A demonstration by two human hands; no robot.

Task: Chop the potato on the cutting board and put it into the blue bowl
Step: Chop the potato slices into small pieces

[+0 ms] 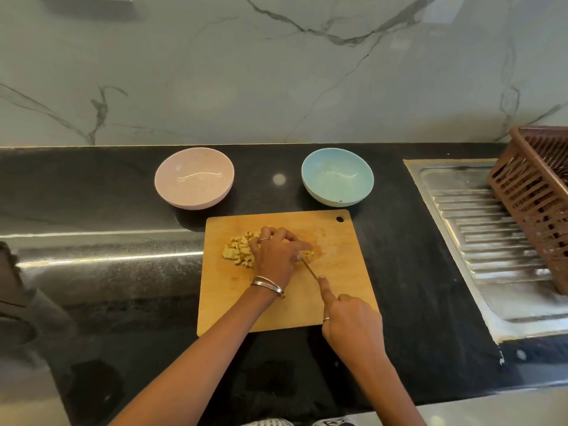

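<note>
A wooden cutting board [338, 256] lies on the black counter. On its upper left part sits a heap of small pale potato pieces [238, 249]. My left hand [276, 253] presses down on the rest of the potato, fingers curled over it. My right hand [353, 324] grips a knife [309, 269], forefinger stretched along the thin blade, whose tip meets the potato by my left fingers. The blue bowl [337, 177] stands empty just behind the board's right corner.
A pink bowl [194, 177] stands empty behind the board to the left. A steel sink drainboard [479, 241] takes up the right side, with a brown plastic basket [534, 204] on it. The marble wall rises behind the bowls.
</note>
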